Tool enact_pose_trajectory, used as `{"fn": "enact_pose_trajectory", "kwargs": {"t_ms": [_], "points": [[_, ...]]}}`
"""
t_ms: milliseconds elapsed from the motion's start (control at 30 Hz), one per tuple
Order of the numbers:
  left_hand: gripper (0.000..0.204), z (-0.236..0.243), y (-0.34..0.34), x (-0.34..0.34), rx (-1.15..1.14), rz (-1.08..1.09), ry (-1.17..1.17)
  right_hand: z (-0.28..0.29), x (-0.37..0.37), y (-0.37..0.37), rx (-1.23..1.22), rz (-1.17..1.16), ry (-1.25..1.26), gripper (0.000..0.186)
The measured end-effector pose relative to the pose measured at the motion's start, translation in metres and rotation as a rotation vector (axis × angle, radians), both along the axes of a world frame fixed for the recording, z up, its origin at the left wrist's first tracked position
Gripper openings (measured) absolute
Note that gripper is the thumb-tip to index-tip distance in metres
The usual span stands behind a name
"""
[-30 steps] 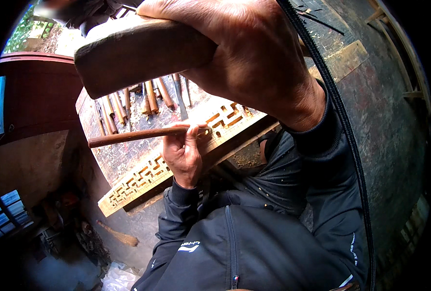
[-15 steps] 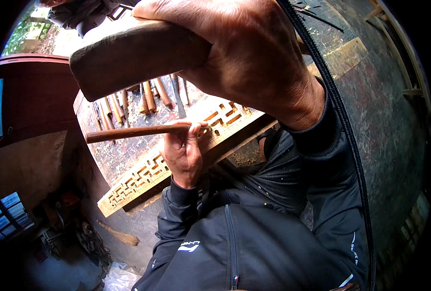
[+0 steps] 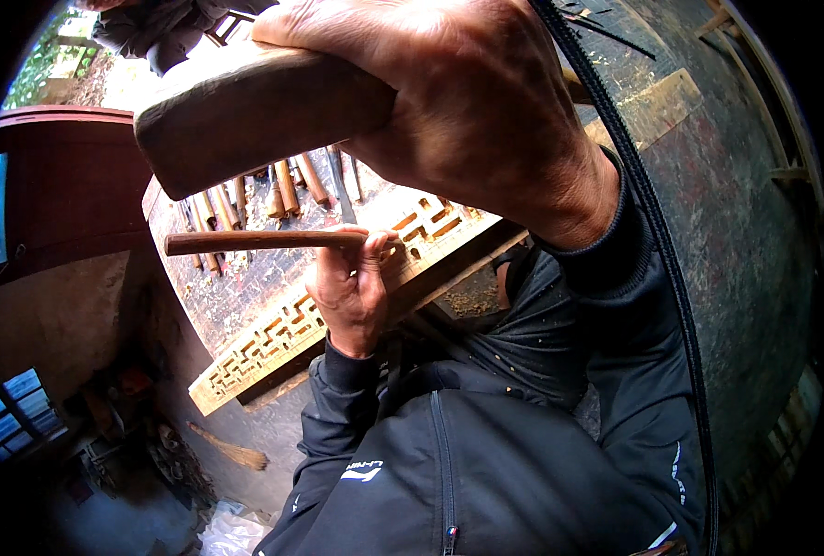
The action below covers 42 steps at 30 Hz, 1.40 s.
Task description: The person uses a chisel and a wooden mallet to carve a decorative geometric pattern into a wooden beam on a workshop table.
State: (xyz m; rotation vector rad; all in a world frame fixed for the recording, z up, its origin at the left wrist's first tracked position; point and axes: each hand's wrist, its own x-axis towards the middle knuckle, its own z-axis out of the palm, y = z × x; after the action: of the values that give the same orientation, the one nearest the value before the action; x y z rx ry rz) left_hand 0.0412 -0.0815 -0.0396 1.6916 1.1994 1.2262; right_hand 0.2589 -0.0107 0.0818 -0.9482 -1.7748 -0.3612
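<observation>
High in the head view and close to the camera, my right hand (image 3: 486, 111) is closed on a dark wooden mallet (image 3: 254, 116), a thick block with a rounded edge. Lower down, my left hand (image 3: 349, 296) pinches a chisel by its brown wooden handle (image 3: 245, 242), which points left, almost level. The chisel's tip is at the carved board (image 3: 278, 335), though fingers hide most of the blade. Pale and long, the board has a pierced pattern of angular slots and lies slantwise before me. Mallet and chisel are apart.
Several wood-handled carving tools (image 3: 287, 188) lie among shavings on the worn table (image 3: 236, 296) beyond the board. A flat wooden piece (image 3: 658, 104) is at the upper right. A straw broom (image 3: 231, 448) lies at the lower left. Part of another person (image 3: 166, 32) shows at the top left.
The outer end of the chisel handle has risen a little, so the handle lies flatter. The mallet has barely shifted, and both hands keep their holds.
</observation>
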Motion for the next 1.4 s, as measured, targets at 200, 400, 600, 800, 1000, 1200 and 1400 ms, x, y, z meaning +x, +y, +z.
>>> {"fn": "enact_pose_trajectory", "kwargs": {"t_ms": [200,400,600,800,1000,1200,1400], "points": [[0.017,0.003,0.002,-0.001,0.166,-0.002,0.218,0.005,-0.001,-0.005,0.008,0.000,-0.004,0.031],[0.018,0.013,-0.002,-0.001,0.282,-0.005,0.395,0.027,-0.010,-0.002,0.049,0.025,-0.016,0.030],[0.028,0.004,0.001,-0.003,0.347,-0.004,0.457,0.055,-0.016,0.000,0.089,0.035,-0.040,0.030],[0.014,-0.004,0.002,-0.005,0.348,-0.015,0.410,0.069,-0.016,0.000,0.124,0.036,-0.064,0.029],[0.011,0.011,-0.013,-0.007,0.242,0.111,0.328,0.067,-0.022,0.008,0.159,0.098,-0.019,0.028],[0.017,-0.002,0.000,-0.001,0.463,-0.020,0.505,0.066,0.002,-0.007,0.159,-0.019,-0.048,0.028],[0.023,-0.011,-0.011,-0.001,-0.014,0.065,-0.108,0.034,-0.003,-0.003,0.122,-0.049,0.013,0.027]]}}
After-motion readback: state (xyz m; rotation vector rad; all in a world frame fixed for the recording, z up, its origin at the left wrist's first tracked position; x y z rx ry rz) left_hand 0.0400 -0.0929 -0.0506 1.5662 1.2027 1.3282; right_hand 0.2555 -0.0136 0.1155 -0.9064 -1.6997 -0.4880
